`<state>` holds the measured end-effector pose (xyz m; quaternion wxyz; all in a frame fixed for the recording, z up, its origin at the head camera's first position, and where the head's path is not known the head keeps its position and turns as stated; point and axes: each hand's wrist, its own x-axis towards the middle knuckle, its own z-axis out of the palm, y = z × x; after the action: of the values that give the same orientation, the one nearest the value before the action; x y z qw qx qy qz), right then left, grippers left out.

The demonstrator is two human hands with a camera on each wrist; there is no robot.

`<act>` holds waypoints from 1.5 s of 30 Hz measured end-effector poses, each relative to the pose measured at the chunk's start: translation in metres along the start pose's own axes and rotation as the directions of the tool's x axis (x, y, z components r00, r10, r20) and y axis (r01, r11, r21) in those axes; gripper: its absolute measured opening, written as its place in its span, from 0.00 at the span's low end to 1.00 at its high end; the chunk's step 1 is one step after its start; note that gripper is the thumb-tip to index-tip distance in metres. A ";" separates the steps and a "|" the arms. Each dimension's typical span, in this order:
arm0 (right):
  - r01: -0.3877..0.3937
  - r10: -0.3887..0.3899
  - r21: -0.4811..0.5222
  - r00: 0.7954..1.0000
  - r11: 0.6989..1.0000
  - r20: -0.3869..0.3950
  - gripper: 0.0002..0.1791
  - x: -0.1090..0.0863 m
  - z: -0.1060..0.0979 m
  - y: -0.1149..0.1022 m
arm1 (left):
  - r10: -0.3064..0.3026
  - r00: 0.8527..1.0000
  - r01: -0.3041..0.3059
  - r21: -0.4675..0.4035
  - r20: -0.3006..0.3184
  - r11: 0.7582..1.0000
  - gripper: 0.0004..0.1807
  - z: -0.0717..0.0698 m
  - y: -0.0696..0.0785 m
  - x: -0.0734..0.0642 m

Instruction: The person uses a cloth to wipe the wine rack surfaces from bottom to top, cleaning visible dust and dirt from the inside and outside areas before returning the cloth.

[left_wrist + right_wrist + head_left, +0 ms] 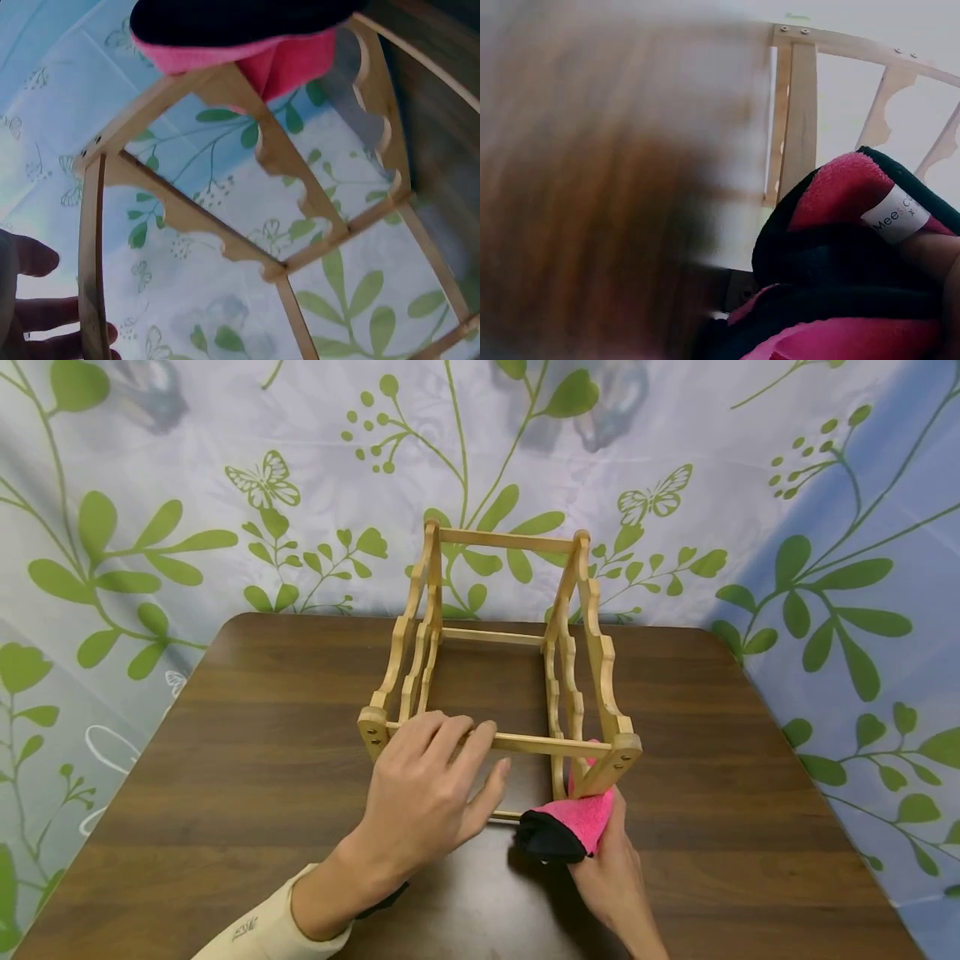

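Note:
A light wooden rack (551, 746) with scalloped side slats stands on the table, its screwed front corners towards me. My left hand (423, 793) lies over the front top rail with fingers hooked across it; in the left wrist view the fingertips pass behind the rail (91, 255) and the thumb is apart from it. Low on the rack's right side, my right hand (615, 868) grips a pink and black cleaning cloth (581, 818) against the slat. A white label shows on the cloth (844, 187) in the right wrist view. The cloth hides part of the right fingers.
The dark brown wooden table (247, 760) extends on both sides of the rack. Behind and beside it hangs a curtain (300, 410) printed with green leaves and butterflies. Something dark (382, 902) lies partly hidden beneath the left wrist.

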<state>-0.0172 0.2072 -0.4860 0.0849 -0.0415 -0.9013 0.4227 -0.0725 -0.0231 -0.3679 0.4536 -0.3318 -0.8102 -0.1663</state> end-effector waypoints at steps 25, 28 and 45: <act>0.345 -0.256 0.317 0.922 0.884 -0.290 0.38 0.017 -0.026 -0.034 | -0.150 0.971 0.085 -0.316 -0.185 0.945 0.12 0.031 -0.004 -0.003; 0.372 -0.283 0.346 0.917 0.861 -0.281 0.36 0.019 -0.029 -0.032 | -0.154 0.964 0.073 -0.343 -0.216 0.936 0.12 0.030 -0.010 -0.004; 0.699 -0.259 0.599 0.708 0.390 -0.657 0.18 0.044 -0.048 -0.054 | -0.059 0.941 -0.035 -0.267 -0.334 0.963 0.10 0.024 -0.028 -0.009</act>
<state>-0.0516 0.2155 -0.4087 0.4276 0.1761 -0.5166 0.7206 -0.1038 -0.0328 -0.3873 0.5358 -0.3517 -0.6919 -0.3323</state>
